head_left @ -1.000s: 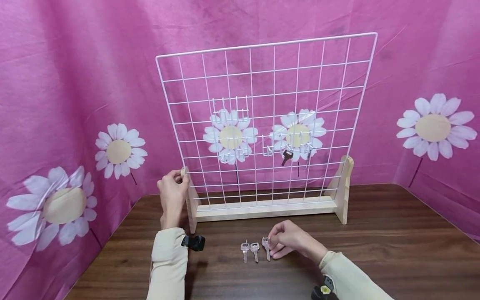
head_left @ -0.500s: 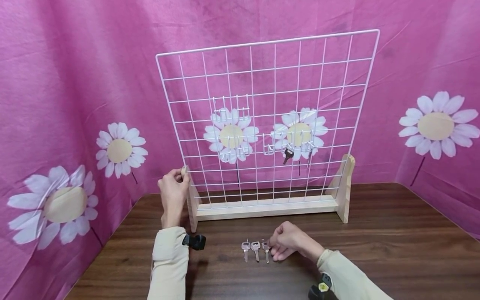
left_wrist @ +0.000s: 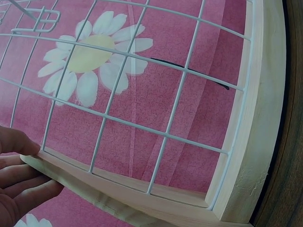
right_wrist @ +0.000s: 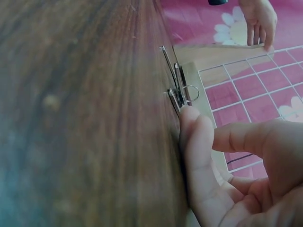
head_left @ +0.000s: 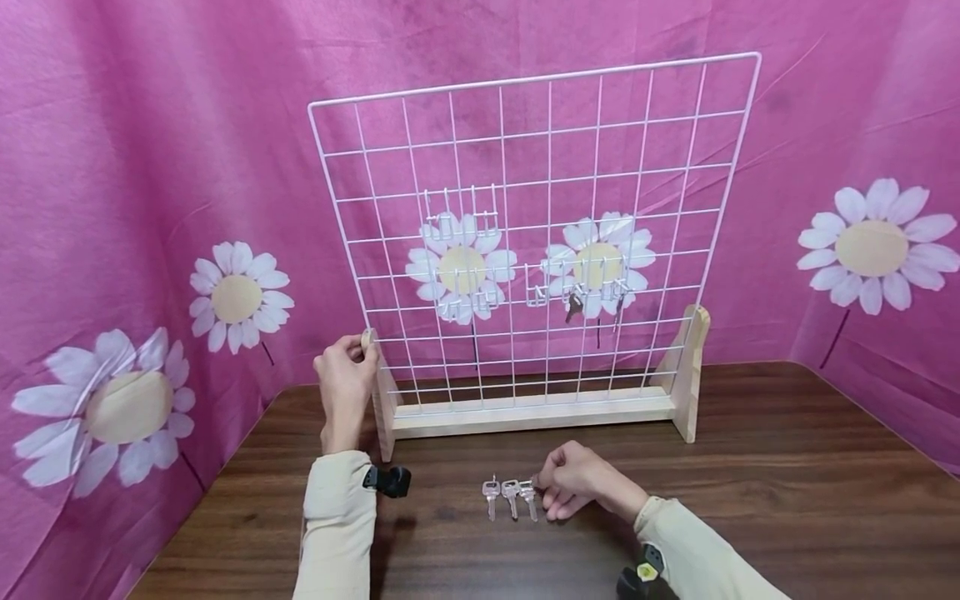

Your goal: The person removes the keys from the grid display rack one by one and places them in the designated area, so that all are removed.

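Note:
My left hand (head_left: 347, 387) grips the top of the left wooden side (head_left: 384, 400) of a stand that holds a white wire grid (head_left: 547, 133). In the left wrist view, its thumb and fingers lie on either side of that wooden piece (left_wrist: 102, 201). Three silver keys lie in a row on the table: a left key (head_left: 491, 498), a middle key (head_left: 511, 500) and a right key (head_left: 529, 502). The fingers of my right hand (head_left: 573, 483) pinch the head of the right key, partly hiding it. The right wrist view shows the keys edge-on, with a small ring (right_wrist: 194, 93) beside them.
White hooks (head_left: 459, 223) hang on the grid in two rows. A dark key (head_left: 574, 308) hangs from one lower hook, and another key (head_left: 619, 310) hangs to its right. The stand's crossbar (head_left: 536, 414) runs behind the loose keys on the brown table (head_left: 787, 500).
The right key has shifted left with my right hand and now lies close against the middle key, at a changed angle. My left hand stays on the stand.

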Demonstrator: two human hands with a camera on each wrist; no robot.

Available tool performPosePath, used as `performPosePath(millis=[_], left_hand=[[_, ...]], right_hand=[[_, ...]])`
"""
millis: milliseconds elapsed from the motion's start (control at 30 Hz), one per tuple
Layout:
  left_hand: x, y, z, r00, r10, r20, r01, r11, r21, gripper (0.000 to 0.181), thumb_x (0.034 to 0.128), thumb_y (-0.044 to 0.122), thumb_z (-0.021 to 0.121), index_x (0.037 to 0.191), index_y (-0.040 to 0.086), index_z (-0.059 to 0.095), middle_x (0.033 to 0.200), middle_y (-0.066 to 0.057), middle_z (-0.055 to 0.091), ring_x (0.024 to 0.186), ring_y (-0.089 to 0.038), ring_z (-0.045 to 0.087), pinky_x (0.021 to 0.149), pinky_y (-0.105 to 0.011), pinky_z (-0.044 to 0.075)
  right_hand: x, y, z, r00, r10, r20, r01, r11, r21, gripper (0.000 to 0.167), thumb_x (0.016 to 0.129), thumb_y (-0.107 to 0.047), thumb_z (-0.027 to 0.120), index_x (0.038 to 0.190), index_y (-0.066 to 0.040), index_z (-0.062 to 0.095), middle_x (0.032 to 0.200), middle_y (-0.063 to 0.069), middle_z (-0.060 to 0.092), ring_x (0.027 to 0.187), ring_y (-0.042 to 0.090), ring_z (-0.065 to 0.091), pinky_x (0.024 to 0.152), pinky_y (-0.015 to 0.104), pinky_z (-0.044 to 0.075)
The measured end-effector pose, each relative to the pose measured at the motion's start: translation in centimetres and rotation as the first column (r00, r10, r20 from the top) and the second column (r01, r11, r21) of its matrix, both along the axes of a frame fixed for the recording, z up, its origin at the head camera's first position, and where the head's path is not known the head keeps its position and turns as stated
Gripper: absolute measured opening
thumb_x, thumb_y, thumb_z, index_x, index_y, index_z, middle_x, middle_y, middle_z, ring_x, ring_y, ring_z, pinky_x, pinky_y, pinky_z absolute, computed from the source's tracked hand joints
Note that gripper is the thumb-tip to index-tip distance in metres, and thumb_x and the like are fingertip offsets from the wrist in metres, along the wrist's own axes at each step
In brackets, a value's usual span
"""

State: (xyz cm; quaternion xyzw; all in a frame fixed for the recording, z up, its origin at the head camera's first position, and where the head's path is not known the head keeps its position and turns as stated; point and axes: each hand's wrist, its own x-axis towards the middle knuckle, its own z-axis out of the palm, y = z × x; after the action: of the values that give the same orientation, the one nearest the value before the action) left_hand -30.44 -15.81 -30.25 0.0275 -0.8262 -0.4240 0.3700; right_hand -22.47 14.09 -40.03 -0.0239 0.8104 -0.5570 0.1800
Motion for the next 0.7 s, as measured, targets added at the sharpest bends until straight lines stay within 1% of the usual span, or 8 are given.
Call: performPosePath(millis=[133, 200, 367, 467, 700], left_hand=[[0.03, -0.09, 0.03, 1.0, 0.002, 0.01, -0.002, 1.0, -0.006, 0.027, 0.0843, 0.011, 0.065, 0.105, -0.004, 0.071, 0.092, -0.018, 0.072, 0.095, -0.035, 0.067, 0.08, -0.046, 0.053], [0.05, -0.13, 0.03, 1.0, -0.002, 0.013, 0.002, 1.0, -0.005, 0.027, 0.0842, 0.011, 0.065, 0.106, -0.005, 0.071, 0.093, -0.019, 0.072, 0.095, -0.035, 0.067, 0.08, -0.046, 0.053], [0.01, -0.12, 0.06, 1.0, 0.007, -0.002, -0.007, 1.0, -0.007, 0.027, 0.0842, 0.011, 0.065, 0.105, -0.004, 0.072, 0.092, -0.019, 0.072, 0.093, -0.035, 0.068, 0.079, -0.046, 0.053], [0.04, -0.13, -0.01, 1.0, 0.009, -0.007, -0.009, 1.0, -0.009, 0.027, 0.0838, 0.012, 0.065, 0.104, -0.004, 0.072, 0.092, -0.018, 0.072, 0.093, -0.036, 0.068, 0.079, -0.047, 0.053], [0.15, -0.05, -0.07, 1.0, -0.002, -0.003, 0.002, 1.0, -0.007, 0.027, 0.0838, 0.011, 0.065, 0.105, -0.005, 0.071, 0.093, -0.019, 0.072, 0.094, -0.035, 0.068, 0.079, -0.046, 0.053]], right_hand=[[0.3, 0.37, 0.17, 1.0, 0.022, 0.008, -0.022, 1.0, 0.008, 0.009, 0.085, -0.002, 0.057, 0.083, 0.005, 0.063, 0.061, 0.011, 0.065, 0.049, 0.014, 0.063, 0.051, 0.028, 0.056], [0.47, 0.59, 0.21, 0.999, 0.047, 0.017, -0.047, 0.999, 0.007, 0.012, 0.085, -0.002, 0.056, 0.084, 0.006, 0.065, 0.061, 0.011, 0.065, 0.05, 0.015, 0.064, 0.052, 0.029, 0.056], [0.85, 0.88, 0.12, 0.99, 0.14, 0.035, -0.138, 0.989, -0.047, 0.019, 0.085, -0.004, 0.055, 0.086, 0.009, 0.068, 0.066, 0.016, 0.068, 0.055, 0.021, 0.068, 0.055, 0.033, 0.057], [1.0, 0.75, 0.01, 0.983, 0.181, 0.042, -0.178, 0.981, -0.077, 0.02, 0.085, -0.005, 0.054, 0.084, 0.01, 0.067, 0.068, 0.018, 0.069, 0.058, 0.023, 0.069, 0.057, 0.034, 0.058], [0.93, 0.91, -0.13, 0.977, 0.21, 0.047, -0.205, 0.974, -0.102, 0.021, 0.087, -0.005, 0.053, 0.085, 0.01, 0.067, 0.069, 0.019, 0.069, 0.06, 0.025, 0.069, 0.059, 0.036, 0.058]])
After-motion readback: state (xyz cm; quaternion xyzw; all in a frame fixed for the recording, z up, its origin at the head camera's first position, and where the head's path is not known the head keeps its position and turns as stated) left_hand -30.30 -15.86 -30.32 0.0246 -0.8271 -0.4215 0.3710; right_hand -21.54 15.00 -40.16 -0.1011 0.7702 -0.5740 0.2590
